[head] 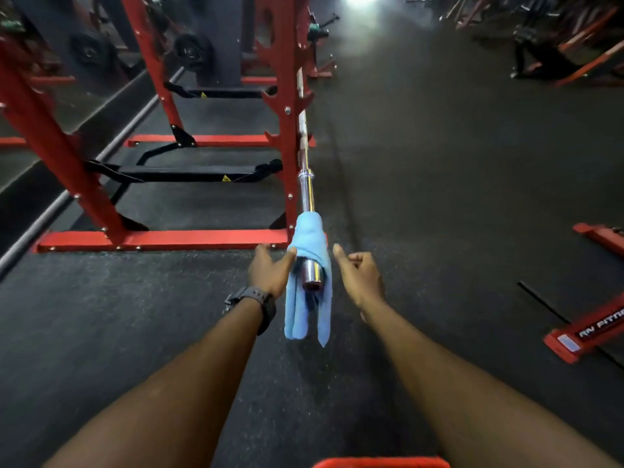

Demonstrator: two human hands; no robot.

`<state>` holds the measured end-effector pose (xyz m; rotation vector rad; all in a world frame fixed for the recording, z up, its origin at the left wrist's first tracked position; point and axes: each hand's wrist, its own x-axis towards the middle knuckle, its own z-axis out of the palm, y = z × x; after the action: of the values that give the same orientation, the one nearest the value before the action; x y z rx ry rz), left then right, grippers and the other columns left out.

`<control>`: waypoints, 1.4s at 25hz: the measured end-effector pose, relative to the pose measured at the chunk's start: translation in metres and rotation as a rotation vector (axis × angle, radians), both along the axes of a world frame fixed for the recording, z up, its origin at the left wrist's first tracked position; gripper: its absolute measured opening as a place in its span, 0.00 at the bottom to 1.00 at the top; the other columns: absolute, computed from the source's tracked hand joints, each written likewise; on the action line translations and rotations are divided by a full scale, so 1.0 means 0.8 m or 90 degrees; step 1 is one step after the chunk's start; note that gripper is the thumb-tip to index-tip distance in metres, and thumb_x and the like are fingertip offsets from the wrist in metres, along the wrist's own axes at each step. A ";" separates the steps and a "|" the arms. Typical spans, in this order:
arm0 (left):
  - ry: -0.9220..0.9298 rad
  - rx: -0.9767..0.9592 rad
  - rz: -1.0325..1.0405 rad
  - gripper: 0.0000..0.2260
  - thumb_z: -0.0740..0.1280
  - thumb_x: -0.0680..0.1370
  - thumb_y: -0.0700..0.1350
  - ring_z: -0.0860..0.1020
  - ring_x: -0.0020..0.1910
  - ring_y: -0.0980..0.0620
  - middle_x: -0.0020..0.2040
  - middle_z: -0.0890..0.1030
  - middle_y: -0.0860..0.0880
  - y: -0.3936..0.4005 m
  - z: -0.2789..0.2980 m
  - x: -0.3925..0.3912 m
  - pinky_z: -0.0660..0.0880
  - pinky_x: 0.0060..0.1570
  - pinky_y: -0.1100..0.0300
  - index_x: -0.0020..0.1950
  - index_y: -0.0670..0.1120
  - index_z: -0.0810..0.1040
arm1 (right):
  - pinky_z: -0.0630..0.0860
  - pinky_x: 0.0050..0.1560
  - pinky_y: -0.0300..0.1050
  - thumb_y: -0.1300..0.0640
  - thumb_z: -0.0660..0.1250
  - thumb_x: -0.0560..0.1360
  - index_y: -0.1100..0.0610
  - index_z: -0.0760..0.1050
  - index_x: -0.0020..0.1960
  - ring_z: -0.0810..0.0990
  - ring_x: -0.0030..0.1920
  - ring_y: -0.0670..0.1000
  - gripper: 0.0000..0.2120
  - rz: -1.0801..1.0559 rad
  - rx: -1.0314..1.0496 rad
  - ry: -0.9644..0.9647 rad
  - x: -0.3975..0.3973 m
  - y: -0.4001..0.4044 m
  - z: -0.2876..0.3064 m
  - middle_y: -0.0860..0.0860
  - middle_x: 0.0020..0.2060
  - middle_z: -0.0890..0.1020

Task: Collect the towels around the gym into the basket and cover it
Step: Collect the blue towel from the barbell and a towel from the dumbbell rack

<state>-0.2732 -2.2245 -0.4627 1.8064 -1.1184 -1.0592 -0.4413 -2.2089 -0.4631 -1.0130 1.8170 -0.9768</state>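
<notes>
Reaching from the left, the left hand (270, 271) touches the blue towel (309, 285) with extended fingers; it drapes over the barbell (306, 190) end. Soft and light, it should lift off by its top fold. The right hand (359, 276) hovers loosely curled, empty

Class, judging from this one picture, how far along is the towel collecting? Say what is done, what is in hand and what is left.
Done: nothing can be confirmed; no basket is clearly in view. In hand: the blue towel hangs draped over the end of the barbell, with the left hand touching its edge and the right hand open beside it, neither gripping. Left: lift this towel off, put it in the basket, gather any others, and cover it.
</notes>
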 end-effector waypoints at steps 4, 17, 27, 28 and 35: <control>0.070 0.002 -0.012 0.41 0.69 0.73 0.65 0.62 0.78 0.42 0.80 0.61 0.43 -0.087 -0.070 0.011 0.61 0.76 0.46 0.81 0.50 0.57 | 0.73 0.67 0.55 0.30 0.62 0.74 0.50 0.72 0.67 0.79 0.63 0.56 0.30 -0.046 -0.005 -0.027 0.052 -0.113 -0.044 0.53 0.62 0.80; -0.029 -0.037 -0.096 0.13 0.63 0.80 0.43 0.78 0.48 0.44 0.52 0.83 0.42 -0.103 -0.011 -0.038 0.66 0.39 0.63 0.60 0.41 0.81 | 0.72 0.50 0.47 0.54 0.60 0.81 0.58 0.79 0.61 0.79 0.61 0.63 0.14 0.135 -0.063 0.346 0.061 -0.116 0.009 0.61 0.58 0.83; 0.122 -0.252 -0.053 0.05 0.65 0.65 0.48 0.73 0.39 0.47 0.36 0.75 0.48 0.068 0.332 -0.026 0.73 0.43 0.51 0.35 0.47 0.71 | 0.79 0.58 0.43 0.60 0.76 0.65 0.48 0.72 0.65 0.81 0.62 0.47 0.30 0.362 -0.283 -0.165 0.028 0.067 0.292 0.46 0.59 0.83; 0.100 -0.286 -0.049 0.06 0.67 0.67 0.47 0.72 0.37 0.49 0.34 0.74 0.50 0.104 0.378 -0.023 0.71 0.40 0.55 0.35 0.48 0.71 | 0.78 0.63 0.45 0.62 0.78 0.64 0.51 0.70 0.68 0.79 0.64 0.48 0.35 0.379 -0.306 -0.112 0.034 0.092 0.328 0.49 0.62 0.81; -0.340 -0.395 0.168 0.14 0.67 0.78 0.55 0.79 0.41 0.50 0.39 0.83 0.49 0.377 0.643 0.127 0.69 0.38 0.59 0.45 0.45 0.83 | 0.75 0.63 0.48 0.71 0.69 0.73 0.66 0.75 0.65 0.76 0.57 0.50 0.21 0.393 -0.499 -0.030 0.151 0.256 0.561 0.59 0.60 0.81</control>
<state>-0.1719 -1.9232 0.0517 1.6786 -1.2807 -0.0347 -0.3207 -2.0042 -0.0141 -1.8518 0.9354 -1.3001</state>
